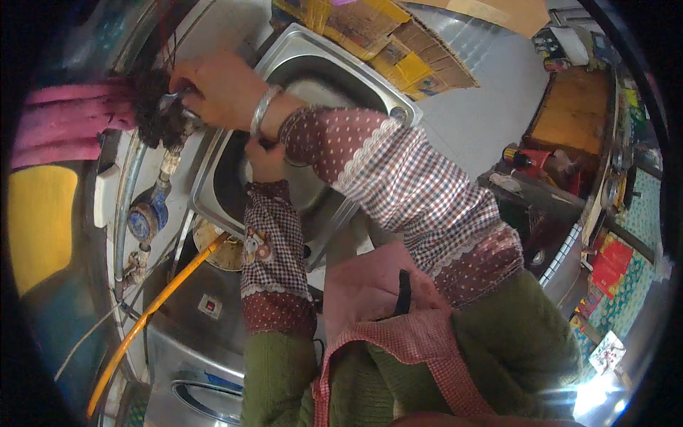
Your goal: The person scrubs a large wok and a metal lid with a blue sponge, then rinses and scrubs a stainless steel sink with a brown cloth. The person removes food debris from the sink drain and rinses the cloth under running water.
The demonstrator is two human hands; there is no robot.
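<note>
My right hand (221,91), with a silver bangle (261,112) at its wrist, reaches over the stainless-steel sink (408,99). Its curled fingers are on a shiny metal tap part (172,101), beside a dark, shaggy mass (147,107) whose material I cannot make out. My left hand (267,160) is beneath the right wrist, against the bangle and the dotted sleeve cuff (299,133); its fingertips are hidden, so its grip is unclear. Checked sleeve covers are on both forearms. The visible parts of the sink's basin hold no dishes.
Flattened cardboard (395,48) lies beyond the sink. Left of it are a pipe with a blue water meter (143,221) and a pink cloth (69,120). An orange hose (155,307) crosses a steel cooktop (181,336). On the right stands a wooden board or box (576,112).
</note>
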